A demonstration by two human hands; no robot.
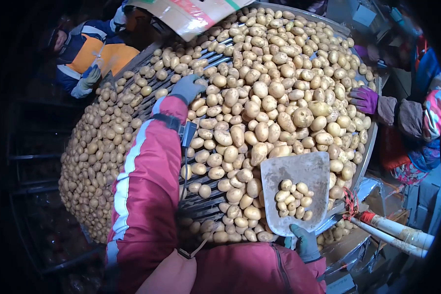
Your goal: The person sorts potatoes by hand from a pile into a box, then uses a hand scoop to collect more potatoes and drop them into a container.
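My left hand, in a grey glove, reaches over the sorting rack and rests at the left edge of the large potato heap. Its fingers are spread apart on the potatoes, with none seen in its grasp. My right hand, in a green-grey glove, grips the near end of a grey scoop at the lower right. Several small potatoes lie in the scoop, which is over the heap's near edge. Fingers of my right hand are partly hidden beneath the scoop.
Smaller potatoes are piled left of the dark rack bars. A co-worker's purple glove touches the heap's right edge; another person's gloved hand is upper left. Cardboard overhangs the top. White poles stick out lower right.
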